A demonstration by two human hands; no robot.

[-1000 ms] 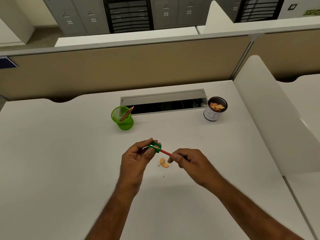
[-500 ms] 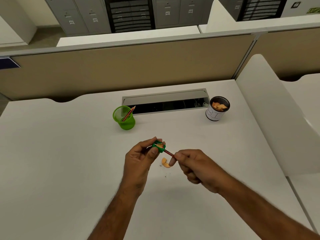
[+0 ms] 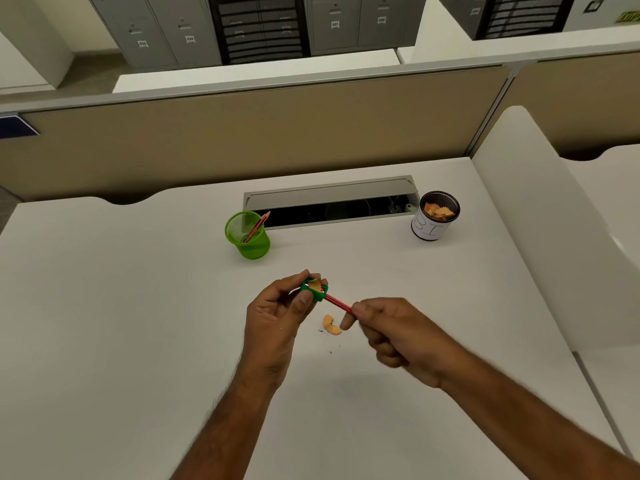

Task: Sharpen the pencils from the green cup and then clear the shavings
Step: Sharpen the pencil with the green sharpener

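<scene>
Fingers [image 3: 306, 301] of left hand [image 3: 277, 317]: curled, thumb pressed on near face of green sharpener [image 3: 314, 289], pinched firm. Right hand [image 3: 391, 332] at 3 o'clock of it, fingers closed round rear of red pencil [image 3: 337, 303], index hanging loose below. Pencil tip seated in sharpener, shaft run toward 4 o'clock into right fist.

Held clear above desk [image 3: 121, 323], probably so shavings dropped in one spot. Sharpener kept static in left, pencil likely turned by right: blade-up, a fresh curl [image 3: 316, 283] seen sprouting on top. Judged mid-sharpening, not done.

Fallen shavings [image 3: 331, 325] on desk directly under pencil, at 6 o'clock of it: pale orange-tan wood, scalloped fan shape, thin and light. Dark graphite flecks scattered just at 6 o'clock of those. Likely to scatter if swept carelessly.

Green cup [image 3: 247, 233] at 11 o'clock of hands, well apart: mesh-walled, tapered, round rim. One more pencil [image 3: 256, 226] leaned inside against rim, so at least one left to do by the look of it.

Dark mesh cup [image 3: 434, 220] at 1 o'clock, white paper label with hand lettering wrapped round lower part, already holding similar shavings. Presumed bin for clearing step.

Cable tray [image 3: 329, 194] between both cups at 12 o'clock: grey metal lid tilted open, dark slot under. Desk top smooth, matte white. Beige partition [image 3: 242, 133] behind, white divider panel [image 3: 540, 220] at 3 o'clock.
</scene>
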